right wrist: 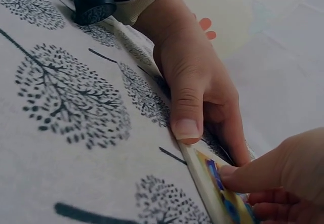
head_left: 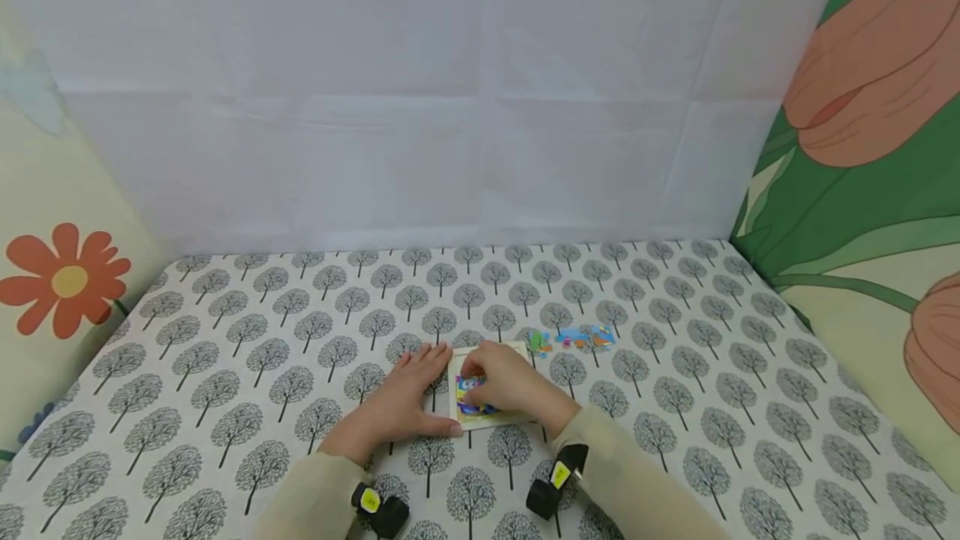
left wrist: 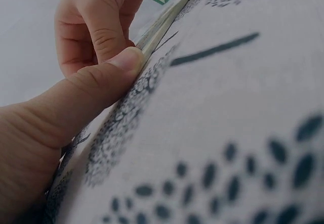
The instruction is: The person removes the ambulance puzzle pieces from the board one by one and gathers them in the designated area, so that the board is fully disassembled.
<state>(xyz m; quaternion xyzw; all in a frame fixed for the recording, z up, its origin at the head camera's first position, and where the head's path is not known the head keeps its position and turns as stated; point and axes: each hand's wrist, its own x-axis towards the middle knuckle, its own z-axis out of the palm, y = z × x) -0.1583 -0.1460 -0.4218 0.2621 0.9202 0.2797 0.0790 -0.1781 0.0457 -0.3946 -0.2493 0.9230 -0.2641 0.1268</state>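
A small jigsaw puzzle with a pale frame (head_left: pixel 453 407) lies flat on the cloth, partly hidden under my right hand. My left hand (head_left: pixel 405 398) rests at its left side, fingers stretched out forward. The left thumb (left wrist: pixel 126 62) touches the frame's near left corner. My right hand (head_left: pixel 510 377) bends over the puzzle, finger and thumb around a bright blue and purple puzzle piece (head_left: pixel 467 384). In the right wrist view, the right thumb (right wrist: pixel 238 176) lies on the coloured picture (right wrist: pixel 215 176); the other fingertips are mostly hidden.
Loose puzzle pieces lie right of the frame, a green and orange one (head_left: pixel 538 343) and a blue and orange group (head_left: pixel 585 337). Tree-patterned cloth (head_left: pixel 300 373) covers the table. A white sheet (head_left: pixel 420 107) hangs behind, with flowered panels (head_left: pixel 885 232) at the sides.
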